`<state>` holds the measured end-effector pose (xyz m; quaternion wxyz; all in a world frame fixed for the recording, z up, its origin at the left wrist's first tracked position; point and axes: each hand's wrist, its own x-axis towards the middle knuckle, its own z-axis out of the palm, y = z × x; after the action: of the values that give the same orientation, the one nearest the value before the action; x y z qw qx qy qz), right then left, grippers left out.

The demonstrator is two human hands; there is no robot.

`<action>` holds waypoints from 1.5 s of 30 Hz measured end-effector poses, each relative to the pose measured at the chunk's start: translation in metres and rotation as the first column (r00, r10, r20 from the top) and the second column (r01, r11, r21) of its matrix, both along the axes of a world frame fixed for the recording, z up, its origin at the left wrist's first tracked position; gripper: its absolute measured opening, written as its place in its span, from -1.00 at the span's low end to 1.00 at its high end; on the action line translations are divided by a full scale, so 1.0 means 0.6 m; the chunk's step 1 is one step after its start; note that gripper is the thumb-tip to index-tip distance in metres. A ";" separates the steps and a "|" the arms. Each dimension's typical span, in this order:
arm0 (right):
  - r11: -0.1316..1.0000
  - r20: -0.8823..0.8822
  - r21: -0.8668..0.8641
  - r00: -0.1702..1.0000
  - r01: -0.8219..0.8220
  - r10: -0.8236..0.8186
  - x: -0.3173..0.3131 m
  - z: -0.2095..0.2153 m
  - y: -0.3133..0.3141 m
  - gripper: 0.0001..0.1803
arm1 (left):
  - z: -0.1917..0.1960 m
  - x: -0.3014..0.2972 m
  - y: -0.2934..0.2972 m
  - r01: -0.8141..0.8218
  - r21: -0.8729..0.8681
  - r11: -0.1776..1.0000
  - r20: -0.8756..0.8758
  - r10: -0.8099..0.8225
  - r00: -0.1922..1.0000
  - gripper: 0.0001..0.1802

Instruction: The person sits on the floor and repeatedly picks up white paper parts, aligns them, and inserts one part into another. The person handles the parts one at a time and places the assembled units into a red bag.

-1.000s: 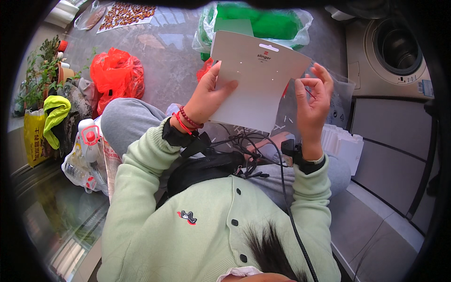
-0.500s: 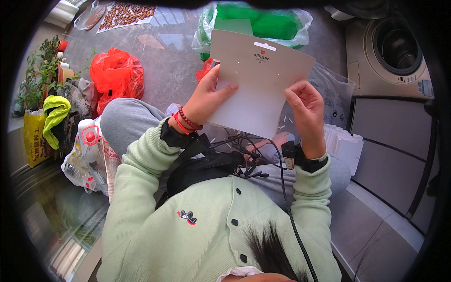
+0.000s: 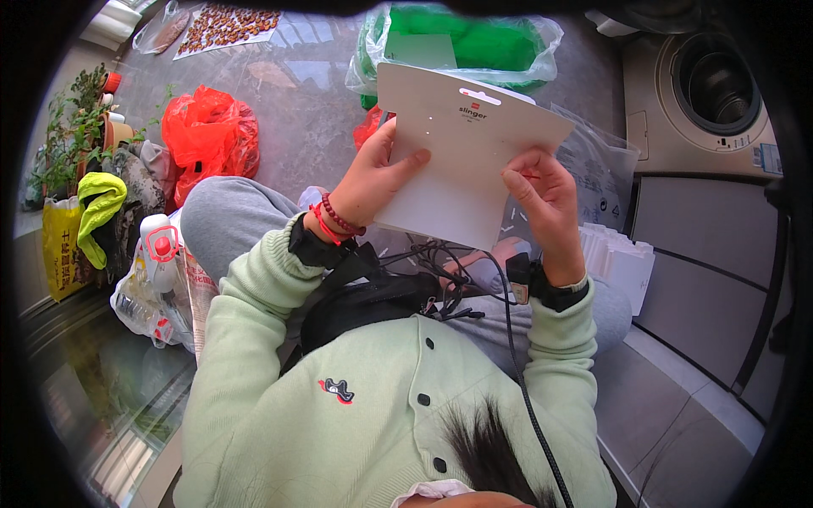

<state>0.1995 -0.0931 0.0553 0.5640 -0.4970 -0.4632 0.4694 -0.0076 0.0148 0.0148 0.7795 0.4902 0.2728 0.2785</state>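
The left hand (image 3: 368, 182) grips the left edge of a flat white card (image 3: 470, 161), thumb laid across its face and the remaining fingers closed behind it, while the right hand (image 3: 546, 199) pinches the card's right edge with fingers curled together on it. The card is held tilted above the lap, in front of a green plastic bag (image 3: 457, 42) on the floor, with a clear plastic bag (image 3: 597, 165) just beside its right edge. A stack of white cards (image 3: 622, 258) lies near the right wrist, and a red plastic bag (image 3: 212, 135) sits well apart to the left.
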 end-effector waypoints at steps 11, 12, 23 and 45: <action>0.997 0.045 0.027 0.996 0.071 -0.072 0.003 0.001 0.002 -0.91 | 0.008 0.001 -0.002 0.016 -0.015 1.000 0.002 -0.016 1.000 -0.57; 0.995 0.040 0.028 0.995 0.093 -0.094 0.004 0.000 0.003 -0.92 | 0.009 0.001 -0.002 0.017 -0.004 1.000 0.006 -0.017 1.000 -0.56; 0.879 0.395 0.195 0.786 0.434 -0.476 -0.013 -0.015 0.017 -0.89 | 0.005 0.004 -0.013 0.015 0.239 0.971 -0.023 -0.010 1.000 -0.52; 0.878 0.551 0.268 0.684 0.398 -0.478 0.001 -0.013 0.017 -0.87 | -0.010 0.007 -0.023 -0.140 0.663 0.736 0.005 0.183 0.983 -0.76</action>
<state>0.2002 -0.0826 0.0473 0.5131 -0.6790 -0.5139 0.1078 -0.0033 0.0010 0.0088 0.5203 0.7164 0.2220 0.4085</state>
